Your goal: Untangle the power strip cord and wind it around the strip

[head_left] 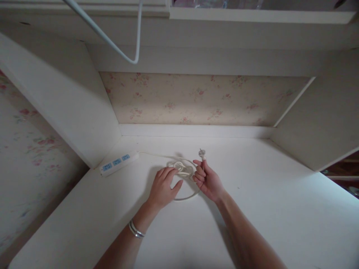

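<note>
A white power strip with blue sockets lies on the white desk, near the left side panel. Its white cord runs right into a tangled coil between my hands. My left hand rests palm down with its fingertips on the coil, fingers spread. My right hand is closed around the cord's end, holding the plug upright just above the fingers. A silver bracelet sits on my left wrist.
Flowered wallpaper covers the back of the desk alcove. White side panels close it in left and right. A shelf runs overhead, and a white bent tube hangs at top left.
</note>
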The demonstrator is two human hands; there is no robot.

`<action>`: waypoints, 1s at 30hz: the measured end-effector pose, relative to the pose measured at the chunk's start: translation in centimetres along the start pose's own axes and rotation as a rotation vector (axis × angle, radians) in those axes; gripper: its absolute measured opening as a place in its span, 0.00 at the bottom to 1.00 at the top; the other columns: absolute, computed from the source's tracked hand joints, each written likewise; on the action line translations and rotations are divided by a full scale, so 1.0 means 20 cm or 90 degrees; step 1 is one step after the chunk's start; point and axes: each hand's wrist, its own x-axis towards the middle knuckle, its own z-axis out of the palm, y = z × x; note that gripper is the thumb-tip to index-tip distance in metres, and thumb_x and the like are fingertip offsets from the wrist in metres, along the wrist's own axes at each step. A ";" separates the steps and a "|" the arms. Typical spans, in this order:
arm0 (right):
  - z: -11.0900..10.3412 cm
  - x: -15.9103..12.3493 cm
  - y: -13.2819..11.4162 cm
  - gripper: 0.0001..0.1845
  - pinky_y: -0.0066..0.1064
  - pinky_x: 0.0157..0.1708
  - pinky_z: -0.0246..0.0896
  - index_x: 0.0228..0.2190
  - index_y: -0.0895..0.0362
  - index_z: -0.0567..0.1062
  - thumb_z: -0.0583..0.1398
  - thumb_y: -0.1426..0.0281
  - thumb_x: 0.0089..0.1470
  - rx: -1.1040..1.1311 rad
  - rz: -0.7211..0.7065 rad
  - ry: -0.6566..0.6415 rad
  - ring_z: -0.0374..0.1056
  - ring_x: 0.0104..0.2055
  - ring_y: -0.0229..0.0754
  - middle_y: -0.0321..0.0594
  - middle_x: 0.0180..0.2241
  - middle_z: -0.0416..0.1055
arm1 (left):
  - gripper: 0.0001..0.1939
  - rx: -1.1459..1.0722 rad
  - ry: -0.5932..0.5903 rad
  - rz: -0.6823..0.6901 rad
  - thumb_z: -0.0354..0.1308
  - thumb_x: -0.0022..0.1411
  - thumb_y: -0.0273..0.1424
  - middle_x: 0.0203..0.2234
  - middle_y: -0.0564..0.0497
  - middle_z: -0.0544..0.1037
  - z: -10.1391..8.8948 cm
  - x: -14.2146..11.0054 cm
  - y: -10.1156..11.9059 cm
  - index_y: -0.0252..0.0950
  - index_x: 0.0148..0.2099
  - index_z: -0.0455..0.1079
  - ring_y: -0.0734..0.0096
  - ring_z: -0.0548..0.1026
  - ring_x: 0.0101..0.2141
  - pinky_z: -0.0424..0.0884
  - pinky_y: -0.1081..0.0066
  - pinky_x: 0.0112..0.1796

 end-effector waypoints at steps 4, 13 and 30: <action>0.03 -0.03 0.02 0.17 0.22 0.18 0.46 0.40 0.61 0.74 0.55 0.61 0.57 -0.030 0.058 -0.038 0.37 0.17 0.29 0.25 0.16 0.42 | 0.17 0.024 -0.049 0.039 0.56 0.57 0.34 0.44 0.47 0.74 0.01 0.00 0.01 0.40 0.50 0.66 0.61 0.68 0.47 0.61 0.60 0.49; 0.02 0.02 0.02 0.16 0.24 0.26 0.58 0.40 0.53 0.73 0.57 0.57 0.54 -0.036 -0.065 0.114 0.55 0.23 0.31 0.30 0.24 0.59 | 0.11 -0.034 -0.049 -0.097 0.50 0.62 0.39 0.26 0.51 0.76 0.05 -0.01 -0.02 0.39 0.36 0.71 0.69 0.72 0.28 0.63 0.69 0.34; -0.10 0.06 0.10 0.16 0.30 0.40 0.68 0.35 0.54 0.72 0.64 0.59 0.46 -0.262 -0.160 0.288 0.70 0.39 0.38 0.37 0.34 0.71 | 0.16 -0.501 0.194 -0.413 0.47 0.61 0.45 0.21 0.57 0.64 0.06 0.04 -0.09 0.36 0.34 0.62 0.82 0.62 0.18 0.60 0.80 0.18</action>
